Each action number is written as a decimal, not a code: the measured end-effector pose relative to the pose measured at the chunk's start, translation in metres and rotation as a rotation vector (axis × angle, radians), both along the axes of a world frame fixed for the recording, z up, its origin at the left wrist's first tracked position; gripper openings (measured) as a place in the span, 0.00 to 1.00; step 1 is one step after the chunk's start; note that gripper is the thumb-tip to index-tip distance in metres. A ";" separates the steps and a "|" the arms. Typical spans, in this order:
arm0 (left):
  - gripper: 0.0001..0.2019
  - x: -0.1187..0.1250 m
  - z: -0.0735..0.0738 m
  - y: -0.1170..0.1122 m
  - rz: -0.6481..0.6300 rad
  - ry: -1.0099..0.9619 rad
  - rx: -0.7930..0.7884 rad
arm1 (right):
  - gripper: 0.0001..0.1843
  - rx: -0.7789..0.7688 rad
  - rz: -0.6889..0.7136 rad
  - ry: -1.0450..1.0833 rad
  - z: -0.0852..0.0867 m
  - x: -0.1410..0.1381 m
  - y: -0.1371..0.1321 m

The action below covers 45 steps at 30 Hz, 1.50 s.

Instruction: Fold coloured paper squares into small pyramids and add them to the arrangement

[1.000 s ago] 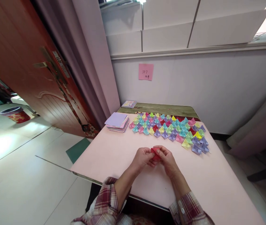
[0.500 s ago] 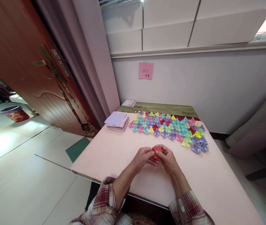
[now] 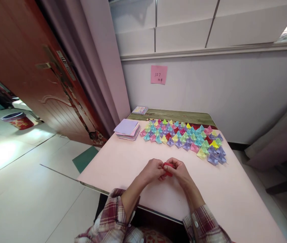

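A small red folded paper piece [image 3: 168,167] is pinched between both of my hands just above the pink table [image 3: 123,162]. My left hand [image 3: 154,169] grips its left side with curled fingers. My right hand [image 3: 180,171] grips its right side, fingers closed over it. Most of the red piece is hidden by my fingers. Beyond my hands, several small folded paper shapes [image 3: 184,137] in many colours lie packed in rows on the far half of the table.
A stack of square coloured paper [image 3: 127,129] lies at the table's far left corner. A small packet [image 3: 139,110] rests on a wooden ledge behind. A pink note [image 3: 158,74] sticks to the wall. An open brown door [image 3: 32,77] stands left.
My hands have lowered slightly toward the table and closed in over the red piece, so less of it shows. The view has shifted a little.
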<state>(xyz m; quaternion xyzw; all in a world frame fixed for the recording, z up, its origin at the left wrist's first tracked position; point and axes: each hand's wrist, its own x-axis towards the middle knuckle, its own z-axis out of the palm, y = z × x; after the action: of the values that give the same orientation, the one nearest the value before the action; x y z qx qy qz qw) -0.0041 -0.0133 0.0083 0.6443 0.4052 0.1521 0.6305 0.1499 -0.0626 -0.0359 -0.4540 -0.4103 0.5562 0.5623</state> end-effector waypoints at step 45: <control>0.15 0.007 -0.006 0.006 0.409 -0.279 0.034 | 0.20 -0.036 -0.339 0.003 -0.008 -0.003 0.007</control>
<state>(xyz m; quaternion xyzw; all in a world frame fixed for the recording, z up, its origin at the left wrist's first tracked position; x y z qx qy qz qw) 0.0028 -0.0075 0.0026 0.5320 0.4335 0.3708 0.6257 0.1474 -0.0558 -0.0443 -0.5258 -0.3169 0.4612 0.6406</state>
